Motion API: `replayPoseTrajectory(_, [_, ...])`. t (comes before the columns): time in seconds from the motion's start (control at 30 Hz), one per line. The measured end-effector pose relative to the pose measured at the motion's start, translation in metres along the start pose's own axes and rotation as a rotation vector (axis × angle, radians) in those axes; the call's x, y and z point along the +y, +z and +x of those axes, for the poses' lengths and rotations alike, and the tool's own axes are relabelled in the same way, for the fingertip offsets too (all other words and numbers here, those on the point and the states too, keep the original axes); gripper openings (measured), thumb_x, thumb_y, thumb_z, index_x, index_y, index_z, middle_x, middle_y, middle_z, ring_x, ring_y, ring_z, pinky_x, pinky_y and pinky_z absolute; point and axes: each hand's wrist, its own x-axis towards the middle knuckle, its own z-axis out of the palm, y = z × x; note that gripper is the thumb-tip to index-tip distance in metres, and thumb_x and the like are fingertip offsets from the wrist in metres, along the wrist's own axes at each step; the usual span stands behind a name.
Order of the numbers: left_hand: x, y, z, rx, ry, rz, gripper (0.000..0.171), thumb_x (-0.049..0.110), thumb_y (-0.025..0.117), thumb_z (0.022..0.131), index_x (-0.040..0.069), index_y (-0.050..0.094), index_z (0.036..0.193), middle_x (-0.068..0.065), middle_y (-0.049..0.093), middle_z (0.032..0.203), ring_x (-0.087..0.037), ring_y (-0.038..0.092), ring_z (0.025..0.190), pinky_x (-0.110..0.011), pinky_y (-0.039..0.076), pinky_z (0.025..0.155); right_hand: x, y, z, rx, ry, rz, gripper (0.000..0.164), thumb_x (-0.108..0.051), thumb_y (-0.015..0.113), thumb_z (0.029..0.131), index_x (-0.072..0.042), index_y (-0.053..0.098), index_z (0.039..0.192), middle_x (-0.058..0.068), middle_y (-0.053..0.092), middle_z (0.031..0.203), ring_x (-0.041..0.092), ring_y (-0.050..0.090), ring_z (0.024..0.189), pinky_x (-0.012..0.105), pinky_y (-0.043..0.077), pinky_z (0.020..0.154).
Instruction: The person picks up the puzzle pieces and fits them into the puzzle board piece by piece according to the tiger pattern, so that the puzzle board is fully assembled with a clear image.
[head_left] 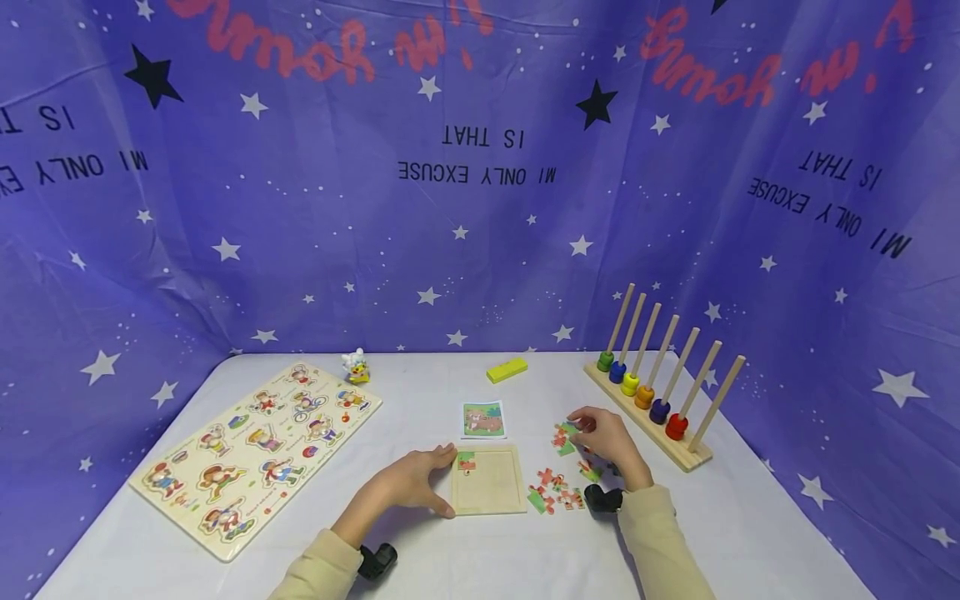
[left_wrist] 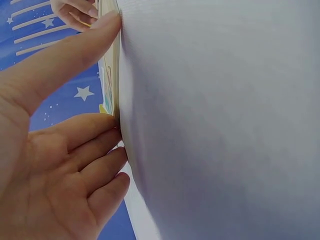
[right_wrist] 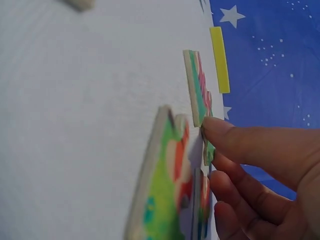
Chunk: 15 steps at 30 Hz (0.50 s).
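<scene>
Left hand (head_left: 412, 481), grip spread wide, touching left edge of wooden tray (head_left: 491, 492), right hand (head_left: 609, 435), grip narrowed, pinching a puzzle piece (right_wrist: 208, 152), loose pieces (head_left: 536, 500) nearby on counter (head_left: 450, 558).

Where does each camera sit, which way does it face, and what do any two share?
Head: on the head, facing forward and down at the wooden puzzle tray and jigsaw pieces; left hand, right hand and both sleeves show.
Left wrist: on that wrist, looking across at the tray's edge; left hand fills the left side, right hand partly shows at top.
Right wrist: on that wrist, looking across the pieces; only the right hand shows.
Shared: head and right wrist both show the yellow block.
</scene>
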Motion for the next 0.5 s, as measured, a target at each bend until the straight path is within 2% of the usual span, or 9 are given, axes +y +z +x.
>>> replayPoseTrajectory(0.27, [-0.0005,0.0005,-0.0003,-0.001,0.003,-0.013,0.092,0.026,0.088,0.065,-0.007,0.045,0.139,-0.02,0.037,0.149,-0.038,0.034,0.137,-0.052,0.027,0.112,0.0021,0.003,0.0013,0.009,0.018,0.013,0.028,-0.005,0.08,0.075,-0.006,0.071,0.101,0.003,0.062,0.083,0.017,0.054,0.073,0.03,0.048,0.063])
replayPoseTrajectory(0.5, [-0.0014,0.0,0.0001,-0.003,-0.001,-0.017,0.091,0.026,0.088,0.065,-0.006,0.045,0.139,-0.019,0.037,0.149,-0.038,0.034,0.137,-0.053,0.027,0.112,0.0034,0.0048,0.0024,0.027,0.025,0.024,0.028,-0.004,0.08,0.074,-0.003,0.069,0.1,0.005,0.064,0.087,0.018,0.057,0.077,0.032,0.051,0.065])
